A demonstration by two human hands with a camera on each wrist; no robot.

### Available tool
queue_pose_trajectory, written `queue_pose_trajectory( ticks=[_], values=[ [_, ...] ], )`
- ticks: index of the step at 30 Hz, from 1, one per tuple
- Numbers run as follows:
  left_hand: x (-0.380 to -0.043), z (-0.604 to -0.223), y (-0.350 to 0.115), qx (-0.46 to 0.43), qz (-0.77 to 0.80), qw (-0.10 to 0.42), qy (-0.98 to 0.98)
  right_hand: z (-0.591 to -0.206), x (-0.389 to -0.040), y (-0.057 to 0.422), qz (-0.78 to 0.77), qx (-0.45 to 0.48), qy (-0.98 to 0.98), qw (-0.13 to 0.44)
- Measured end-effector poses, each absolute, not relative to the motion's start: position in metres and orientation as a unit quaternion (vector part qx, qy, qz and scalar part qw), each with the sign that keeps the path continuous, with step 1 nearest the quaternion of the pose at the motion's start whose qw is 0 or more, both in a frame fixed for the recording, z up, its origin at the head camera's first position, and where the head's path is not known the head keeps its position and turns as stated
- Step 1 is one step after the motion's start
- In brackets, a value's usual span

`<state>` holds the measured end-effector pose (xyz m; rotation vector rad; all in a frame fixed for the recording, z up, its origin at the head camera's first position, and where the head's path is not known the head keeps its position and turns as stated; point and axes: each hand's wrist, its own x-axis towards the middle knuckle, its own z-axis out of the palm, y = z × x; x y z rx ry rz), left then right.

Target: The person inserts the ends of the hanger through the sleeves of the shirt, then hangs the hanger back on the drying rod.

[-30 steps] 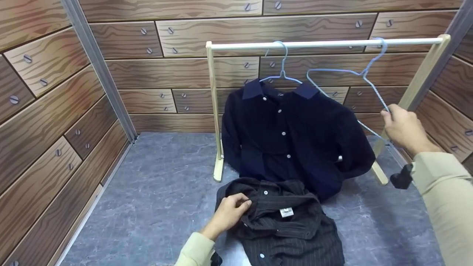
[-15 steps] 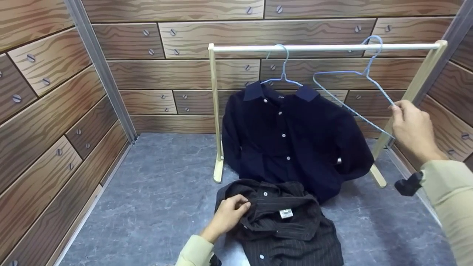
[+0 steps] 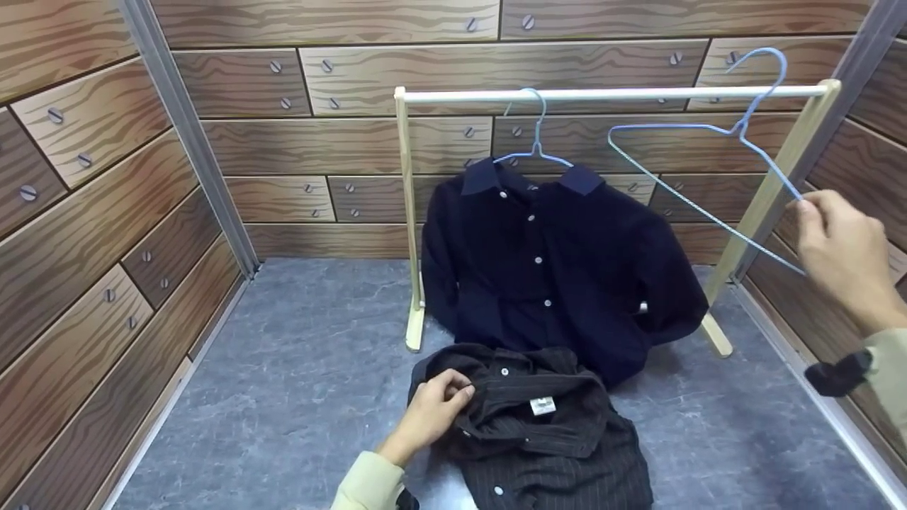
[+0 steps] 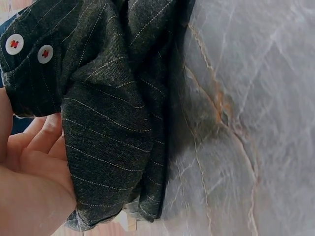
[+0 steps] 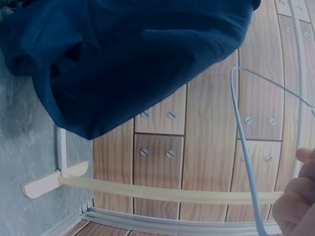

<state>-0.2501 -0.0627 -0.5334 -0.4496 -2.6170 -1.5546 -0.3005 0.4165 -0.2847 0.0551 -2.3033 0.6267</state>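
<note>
A blue wire hanger point(image 3: 698, 205) is gripped at its right end by my right hand point(image 3: 847, 255), near the rack's right post. Its hook rises above the rail and looks free of it. In the right wrist view, curled fingers point(image 5: 298, 196) sit beside the hanger's wire point(image 5: 242, 132). My left hand point(image 3: 431, 411) pinches a dark pinstriped shirt point(image 3: 560, 471) near its collar. That shirt lies on the grey surface, white label showing. The left wrist view has fingers partly behind the striped cloth point(image 4: 106, 142), by two white buttons.
A wooden garment rack point(image 3: 638, 93) stands at the back. From its rail a navy shirt point(image 3: 496, 262) hangs on another blue hanger point(image 3: 537, 142), its hem reaching the grey surface point(image 3: 297, 397). Wood-patterned walls point(image 3: 269, 145) enclose the back and both sides.
My right hand has moved right with the hanger, and the hanger's hook has gone from the rail to above it. The left hand has stayed at the striped shirt.
</note>
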Motion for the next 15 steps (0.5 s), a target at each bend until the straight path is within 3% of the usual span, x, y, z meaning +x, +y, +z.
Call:
queue_pose_trajectory(
  ticks=[15],
  values=[
    [-0.251, -0.521, -0.061, -0.149, -0.508, 0.041, -0.847, -0.282, -0.261, 0.416, 0.308, 0.055, -0.863, 0.396]
  ],
)
